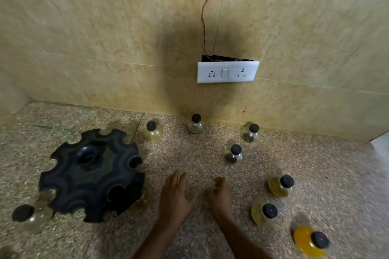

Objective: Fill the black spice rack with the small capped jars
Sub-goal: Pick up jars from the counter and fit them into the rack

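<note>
Eight capped jars stand loose around the black spice rack, whose notches look unfilled, though something glassy shows under its near-right edge and I cannot tell what. One clear jar sits just beside the rack's near-left; the rest are scattered to my right, the orange jar nearest me. My left hand lies flat with fingers straight, holding nothing; my right hand is loosely curled, also holding nothing. Reaching across could knock a round jar over, since they look top-heavy and prone to roll on the smooth speckled stone counter. Behind, a yellowish marble wall carries a white socket plate with a thin wire hanging.
</note>
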